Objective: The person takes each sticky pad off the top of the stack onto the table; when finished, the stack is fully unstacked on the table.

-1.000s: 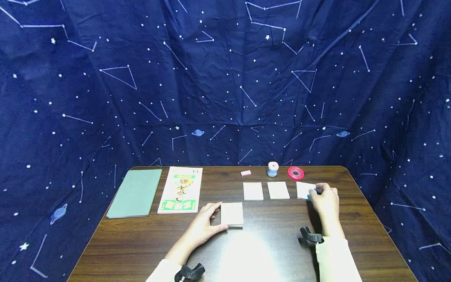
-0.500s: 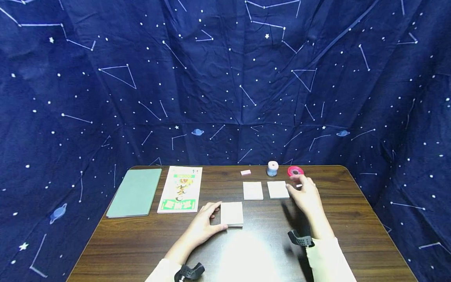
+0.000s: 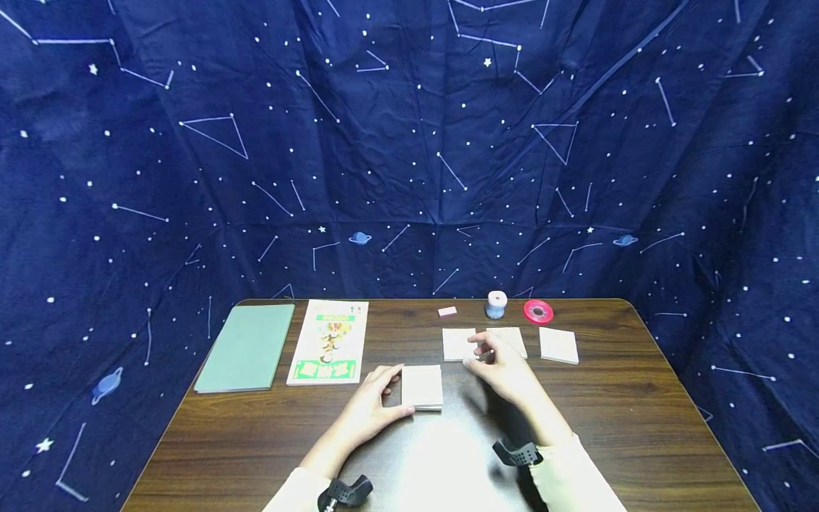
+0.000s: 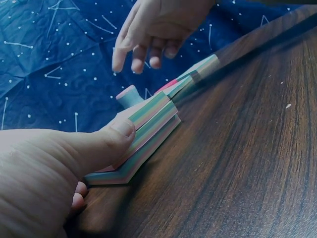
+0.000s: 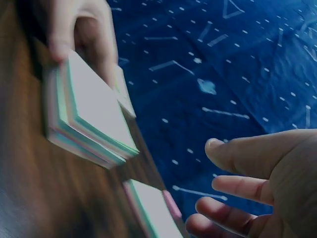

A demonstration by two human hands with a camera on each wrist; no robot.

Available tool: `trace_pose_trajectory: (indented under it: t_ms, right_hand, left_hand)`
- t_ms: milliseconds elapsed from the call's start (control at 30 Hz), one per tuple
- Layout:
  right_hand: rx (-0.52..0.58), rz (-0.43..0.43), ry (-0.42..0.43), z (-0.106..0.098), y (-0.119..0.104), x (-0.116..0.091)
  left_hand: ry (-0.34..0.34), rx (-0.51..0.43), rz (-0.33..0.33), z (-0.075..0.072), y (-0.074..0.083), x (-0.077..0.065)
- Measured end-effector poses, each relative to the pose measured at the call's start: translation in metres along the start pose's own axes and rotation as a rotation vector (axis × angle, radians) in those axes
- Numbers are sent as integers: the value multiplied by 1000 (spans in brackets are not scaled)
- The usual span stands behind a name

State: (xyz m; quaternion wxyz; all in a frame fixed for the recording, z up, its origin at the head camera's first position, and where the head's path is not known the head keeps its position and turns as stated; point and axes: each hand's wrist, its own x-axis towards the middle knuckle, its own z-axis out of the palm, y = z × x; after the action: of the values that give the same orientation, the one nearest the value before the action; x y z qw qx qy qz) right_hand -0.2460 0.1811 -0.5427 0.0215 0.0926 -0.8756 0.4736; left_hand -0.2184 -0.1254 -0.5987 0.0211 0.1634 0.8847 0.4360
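Note:
My left hand (image 3: pixel 371 407) grips a stack of square sticky note pads (image 3: pixel 421 386) by its sides, thumb at the near edge. In the left wrist view the stack (image 4: pixel 151 126) shows striped green, pink and yellow edges, and its layers sit slightly offset. My right hand (image 3: pixel 508 377) hangs over the table with fingers spread and nothing between them, as the right wrist view confirms. Behind it lie the left pad (image 3: pixel 456 341) and the middle pad (image 3: pixel 516 341), both partly covered by the hand in the head view. A third pad (image 3: pixel 559 345) lies farther right.
Along the back stand a small pink block (image 3: pixel 447 311), a white-and-blue cylinder (image 3: pixel 495 306) and a red ring-shaped disc (image 3: pixel 539 311). A green notebook (image 3: pixel 244 348) and a white illustrated booklet (image 3: pixel 329 341) lie at left. A dark blue star-patterned curtain (image 3: pixel 409 178) hangs behind the table.
My right hand has let go of the rightmost pad and moved left, past the middle pad towards the stack. My left hand stays on the stack.

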Motion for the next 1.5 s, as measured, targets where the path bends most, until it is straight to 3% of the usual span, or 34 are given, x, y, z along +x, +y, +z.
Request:
trace_pose_trajectory:
  t_ms: [233,533,967,1500]
  right_hand:
    - [51,-17,-123,31,-4,-6]
    - [-27,-103,-131,55,1,-10]
    - [-34,-89,-170,69,10,-11]
    - [47,-133,-220,67,14,-10]
  left_hand:
    - [-9,-8,0,-1,2,-1]
    - [-16,-10,16,-2,1,-1]
    - [0,33,61,-2,-3,-1]
    - [3,44,63,-3,2,-1]
